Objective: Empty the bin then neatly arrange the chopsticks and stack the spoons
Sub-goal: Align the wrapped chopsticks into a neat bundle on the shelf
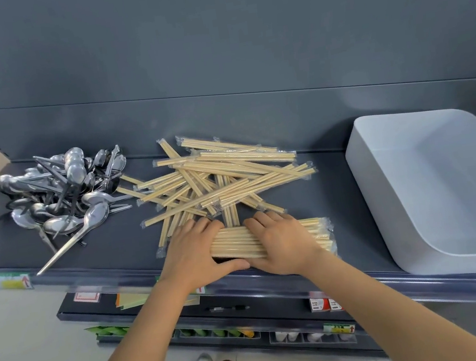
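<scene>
Holding a bundle of chopsticks (233, 244) at the front edge of the shelf (111, 242), with the left hand (193, 253) curled round its left part and the right hand (281, 242) curled round its right part, fingers over the top and thumbs on the near side. Just behind, in the middle of the shelf, a loose pile of chopsticks (218, 180), crossing in all directions, not yet sorted. At the left end, a heap of spoons (62, 191), not yet stacked. At the right end, the bin (443, 183), empty. Probably light and stiff, these wrapped pairs, but slippery in the thin plastic sleeves, so easy to fan out. Better to grip near both ends, press together, then tap the tips even. For the spoons, likely heavier and smooth: take by the handle and nest bowl into bowl.
</scene>
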